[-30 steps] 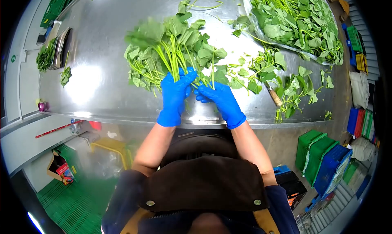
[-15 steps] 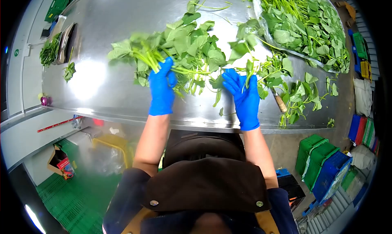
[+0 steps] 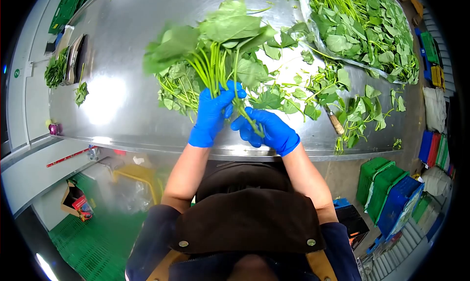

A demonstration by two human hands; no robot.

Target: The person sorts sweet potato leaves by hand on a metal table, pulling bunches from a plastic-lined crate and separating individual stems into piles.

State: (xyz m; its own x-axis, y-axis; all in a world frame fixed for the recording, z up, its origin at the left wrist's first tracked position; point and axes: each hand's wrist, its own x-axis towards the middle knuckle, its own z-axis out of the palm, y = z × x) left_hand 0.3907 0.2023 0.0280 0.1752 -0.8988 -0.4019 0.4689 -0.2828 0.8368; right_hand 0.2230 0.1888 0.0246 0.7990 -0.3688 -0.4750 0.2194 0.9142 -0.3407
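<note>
Wrapped round the stems of an upright leafy bunch (image 3: 210, 65) is my left hand (image 3: 211, 112), in a blue glove. The leaves at the bunch's top left are blurred. Close on its right, my right hand (image 3: 268, 129), also gloved in blue, has its fingers closed round a thick green stem (image 3: 252, 122) that slants down between the hands. Loose leafy stems (image 3: 178, 87) lie on the metal table behind my left hand, and more leaves (image 3: 289, 95) lie behind my right hand. A wooden-handled knife (image 3: 335, 122) rests to the right, its blade partly under greens.
A plastic-lined heap of greens (image 3: 362, 36) fills the back right of the metal table (image 3: 122, 50). Loose sprigs (image 3: 364, 114) lie near the right edge. A small bunch (image 3: 56, 69) stands at far left. Stacked crates (image 3: 387, 193) are on the floor at right.
My left hand has moved slightly right and down, with its bunch now upright. My right hand has come left and down beside it, its spread fingers now closed round a stem.
</note>
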